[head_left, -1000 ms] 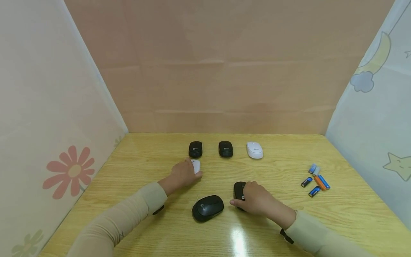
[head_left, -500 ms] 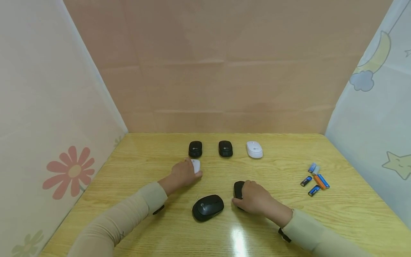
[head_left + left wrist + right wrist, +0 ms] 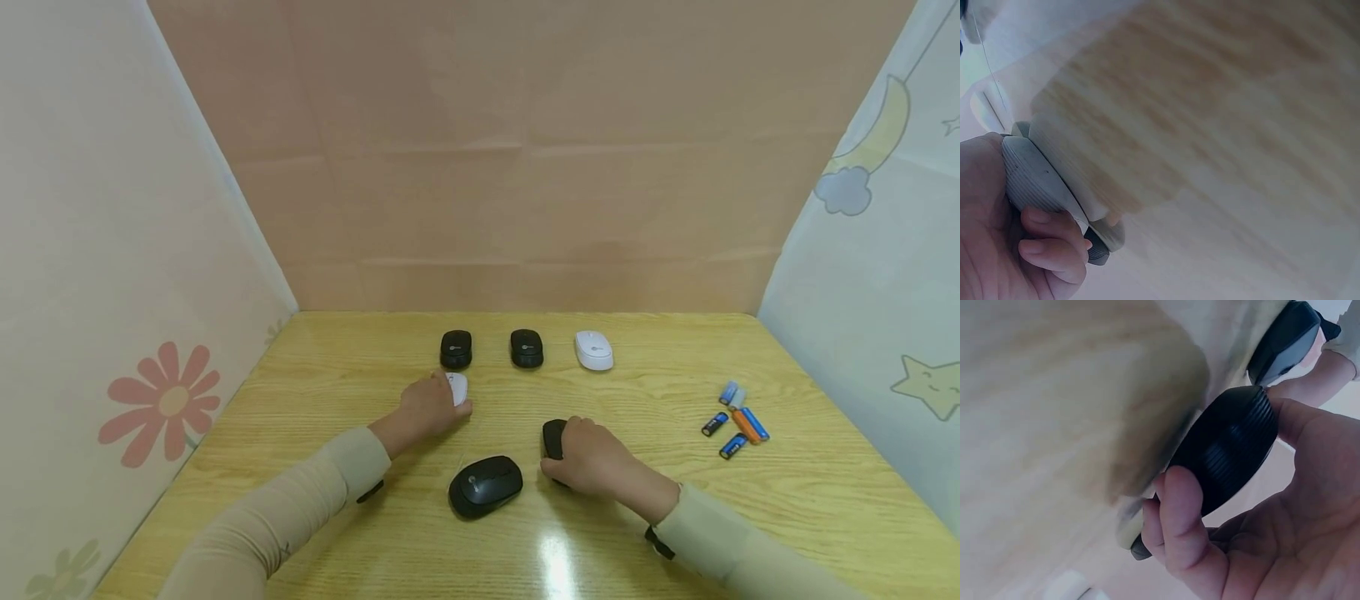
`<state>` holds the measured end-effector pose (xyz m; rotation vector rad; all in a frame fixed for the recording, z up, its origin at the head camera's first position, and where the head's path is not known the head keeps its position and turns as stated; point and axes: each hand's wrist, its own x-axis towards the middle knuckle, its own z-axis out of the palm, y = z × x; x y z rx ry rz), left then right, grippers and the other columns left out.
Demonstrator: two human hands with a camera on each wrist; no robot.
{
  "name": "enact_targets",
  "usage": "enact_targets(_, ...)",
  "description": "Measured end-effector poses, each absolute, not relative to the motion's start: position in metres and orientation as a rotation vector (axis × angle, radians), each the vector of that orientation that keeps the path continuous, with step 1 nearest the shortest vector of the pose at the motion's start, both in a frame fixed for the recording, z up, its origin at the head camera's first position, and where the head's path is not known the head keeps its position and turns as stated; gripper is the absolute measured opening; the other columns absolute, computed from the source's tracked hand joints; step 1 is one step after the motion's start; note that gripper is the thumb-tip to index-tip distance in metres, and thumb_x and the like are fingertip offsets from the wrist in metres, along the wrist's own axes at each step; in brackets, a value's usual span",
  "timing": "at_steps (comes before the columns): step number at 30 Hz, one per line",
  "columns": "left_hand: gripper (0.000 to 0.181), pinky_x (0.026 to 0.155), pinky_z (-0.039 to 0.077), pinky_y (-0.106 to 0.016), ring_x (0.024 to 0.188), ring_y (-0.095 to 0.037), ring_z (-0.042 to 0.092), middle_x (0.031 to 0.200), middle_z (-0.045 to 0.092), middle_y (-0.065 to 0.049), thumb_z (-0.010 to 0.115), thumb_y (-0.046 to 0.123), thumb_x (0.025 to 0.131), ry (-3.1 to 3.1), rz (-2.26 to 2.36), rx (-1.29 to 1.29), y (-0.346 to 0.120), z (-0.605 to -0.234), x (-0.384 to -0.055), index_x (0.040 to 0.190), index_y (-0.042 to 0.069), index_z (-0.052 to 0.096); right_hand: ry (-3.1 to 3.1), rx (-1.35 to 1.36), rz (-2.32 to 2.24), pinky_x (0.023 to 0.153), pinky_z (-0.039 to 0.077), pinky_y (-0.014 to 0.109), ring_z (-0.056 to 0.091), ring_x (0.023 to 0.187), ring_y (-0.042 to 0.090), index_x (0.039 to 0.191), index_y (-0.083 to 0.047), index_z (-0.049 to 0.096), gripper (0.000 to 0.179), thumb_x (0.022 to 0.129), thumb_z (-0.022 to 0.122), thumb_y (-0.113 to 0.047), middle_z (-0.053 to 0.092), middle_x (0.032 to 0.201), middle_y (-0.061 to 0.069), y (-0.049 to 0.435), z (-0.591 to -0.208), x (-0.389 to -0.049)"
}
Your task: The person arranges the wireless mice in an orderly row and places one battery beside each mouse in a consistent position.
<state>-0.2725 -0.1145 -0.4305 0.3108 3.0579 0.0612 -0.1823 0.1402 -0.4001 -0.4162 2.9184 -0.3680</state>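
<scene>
In the head view my left hand (image 3: 431,407) grips a white computer mouse (image 3: 457,389), with the thumb on its near side and most of it covered by the hand. The mouse's ribbed side (image 3: 1041,178) shows in the left wrist view. To the right, my right hand (image 3: 594,457) holds a black mouse (image 3: 553,439) between thumb and fingers. Its ribbed side (image 3: 1229,450) faces the palm in the right wrist view. Another black mouse (image 3: 486,487) lies nearer on the table, between the two forearms.
Along the back stand a black mouse (image 3: 456,349), a second black mouse (image 3: 527,348) and a white mouse (image 3: 594,351). Several loose batteries (image 3: 735,447) lie on the right of the wooden table (image 3: 337,350). Papered walls enclose the left, back and right sides.
My right hand has shifted slightly left and away with the black mouse, and covers more of its top. The left hand and its white mouse have stayed in place.
</scene>
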Motion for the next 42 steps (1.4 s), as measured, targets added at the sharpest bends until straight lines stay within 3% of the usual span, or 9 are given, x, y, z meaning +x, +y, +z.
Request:
enact_targets(6, 0.086, 0.050, 0.045, -0.034, 0.058, -0.021, 0.053, 0.077, 0.058, -0.015, 0.046, 0.059, 0.089, 3.064, 0.061, 0.307, -0.116, -0.430, -0.272, 0.132, -0.016, 0.041, 2.921, -0.406, -0.375, 0.069, 0.049, 0.046, 0.056, 0.073, 0.029, 0.100, 0.018, 0.053, 0.060, 0.084, 0.070, -0.037, 0.057, 0.087, 0.024, 0.134, -0.393, -0.195)
enact_targets(15, 0.085, 0.049, 0.045, -0.034, 0.056, -0.021, 0.053, 0.072, 0.057, -0.015, 0.047, 0.058, 0.089, 3.073, 0.070, 0.308, -0.117, -0.431, -0.272, 0.130, -0.016, 0.042, 2.912, -0.398, -0.389, 0.070, 0.048, 0.044, 0.052, 0.074, 0.028, 0.094, 0.014, 0.057, 0.051, 0.084, 0.067, -0.035, 0.057, 0.096, 0.024, 0.122, -0.391, -0.218)
enact_targets(20, 0.084, 0.048, 0.044, -0.034, 0.055, -0.021, 0.053, 0.069, 0.055, -0.013, 0.047, 0.058, 0.090, 3.072, 0.055, 0.316, -0.117, -0.430, -0.270, 0.128, -0.016, 0.043, 2.920, -0.371, -0.420, 0.069, 0.048, 0.044, 0.053, 0.073, 0.029, 0.098, 0.016, 0.056, 0.055, 0.084, 0.067, -0.036, 0.056, 0.097, 0.024, 0.117, -0.393, -0.231)
enact_targets(27, 0.087, 0.049, 0.046, -0.034, 0.056, -0.021, 0.053, 0.075, 0.058, -0.015, 0.046, 0.059, 0.091, 3.061, 0.022, 0.314, -0.115, -0.426, -0.270, 0.132, -0.017, 0.041, 2.915, -0.347, -0.391, 0.071, 0.047, 0.042, 0.054, 0.075, 0.028, 0.078, 0.005, 0.061, 0.043, 0.084, 0.066, -0.037, 0.058, 0.099, 0.021, 0.110, -0.396, -0.248)
enact_targets(31, 0.085, 0.048, 0.045, -0.034, 0.055, -0.021, 0.053, 0.070, 0.055, -0.013, 0.048, 0.060, 0.090, 3.071, 0.046, 0.292, -0.114, -0.427, -0.272, 0.128, -0.016, 0.043, 2.925, -0.347, -0.374, 0.073, 0.048, 0.043, 0.055, 0.076, 0.028, 0.087, 0.010, 0.062, 0.048, 0.085, 0.065, -0.038, 0.059, 0.098, 0.023, 0.106, -0.396, -0.256)
enact_targets(42, 0.080, 0.048, 0.044, -0.034, 0.055, -0.020, 0.053, 0.067, 0.052, -0.011, 0.047, 0.060, 0.090, 3.064, 0.063, 0.297, -0.114, -0.430, -0.273, 0.121, -0.014, 0.047, 2.910, -0.350, -0.328, 0.069, 0.048, 0.041, 0.055, 0.073, 0.027, 0.077, 0.004, 0.064, 0.045, 0.085, 0.065, -0.040, 0.060, 0.093, 0.020, 0.104, -0.404, -0.268)
